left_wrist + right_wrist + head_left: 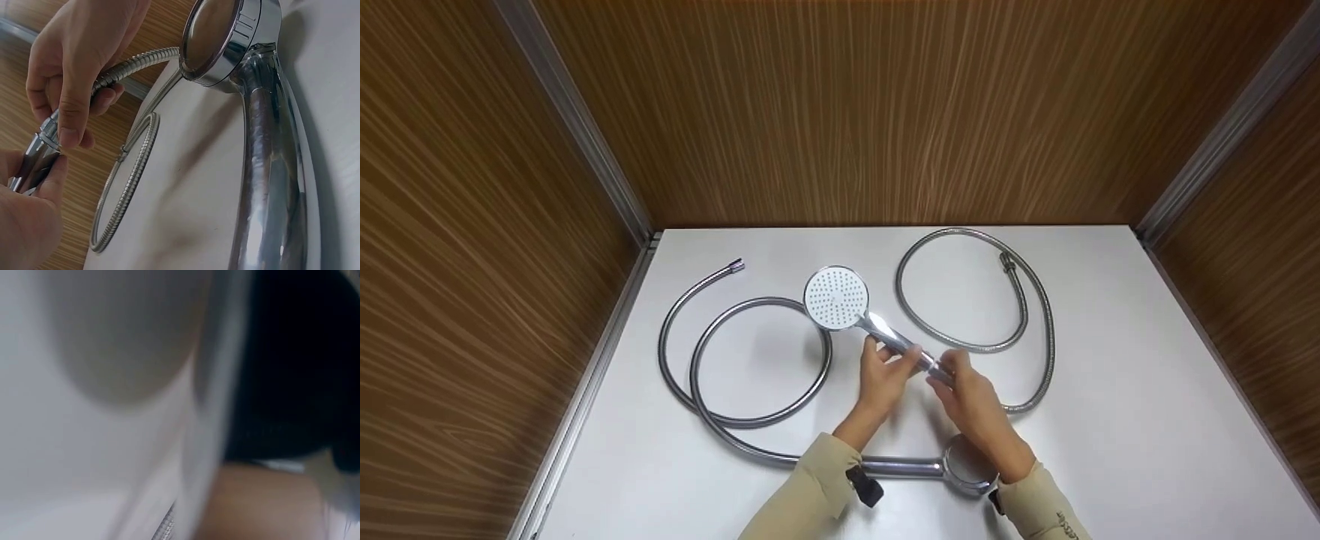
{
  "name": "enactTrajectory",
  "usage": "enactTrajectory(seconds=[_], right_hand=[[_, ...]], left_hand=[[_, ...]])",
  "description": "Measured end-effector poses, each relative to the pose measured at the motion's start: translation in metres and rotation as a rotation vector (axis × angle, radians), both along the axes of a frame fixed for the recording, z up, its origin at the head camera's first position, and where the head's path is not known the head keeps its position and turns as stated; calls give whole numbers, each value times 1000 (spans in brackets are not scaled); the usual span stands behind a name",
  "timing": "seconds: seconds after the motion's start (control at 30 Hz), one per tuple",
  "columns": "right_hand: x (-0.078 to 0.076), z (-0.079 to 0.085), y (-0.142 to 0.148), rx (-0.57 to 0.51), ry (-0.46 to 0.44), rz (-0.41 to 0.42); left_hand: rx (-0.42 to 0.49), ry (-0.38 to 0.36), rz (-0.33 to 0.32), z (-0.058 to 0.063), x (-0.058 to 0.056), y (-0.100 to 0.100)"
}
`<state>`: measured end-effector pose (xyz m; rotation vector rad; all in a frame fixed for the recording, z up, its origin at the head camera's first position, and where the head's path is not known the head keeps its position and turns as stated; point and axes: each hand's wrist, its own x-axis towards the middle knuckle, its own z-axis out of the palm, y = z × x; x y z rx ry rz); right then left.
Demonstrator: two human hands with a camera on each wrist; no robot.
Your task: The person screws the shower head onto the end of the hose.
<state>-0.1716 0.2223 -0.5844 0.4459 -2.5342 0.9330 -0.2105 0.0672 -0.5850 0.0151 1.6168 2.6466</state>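
Note:
A chrome shower head with a white, dotted spray face is held above the table, tilted up to the left. My left hand grips its handle with thumb and fingers. At the handle's lower end, my right hand pinches the connector of a metal shower hose. The left wrist view shows this connector meeting the handle end between both hands; fingers hide part of the joint. Beneath my wrists lies a second chrome shower head, joined to another hose. The right wrist view is too blurred to show the grip.
The left hose lies coiled on the white table, its free end fitting near the back left. Towards the back right, the other hose loops round to its far fitting. Wood-grain panels enclose the back and sides.

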Motion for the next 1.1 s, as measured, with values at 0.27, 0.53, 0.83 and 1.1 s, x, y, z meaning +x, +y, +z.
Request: enactTrajectory(seconds=[0.27,0.53,0.83,1.1], right_hand=[[1,-3,-2,2,14,-3],[0,-2,-1,14,22,0],[-1,-1,2,4,-24,-30],[-1,1,1,-11,-141,-62]], left_hand=[[1,4,4,-4,0,-1],[2,16,8,-5,-2,0],[11,4,4,-3,-3,-1],[3,13,20,-5,-2,1]])
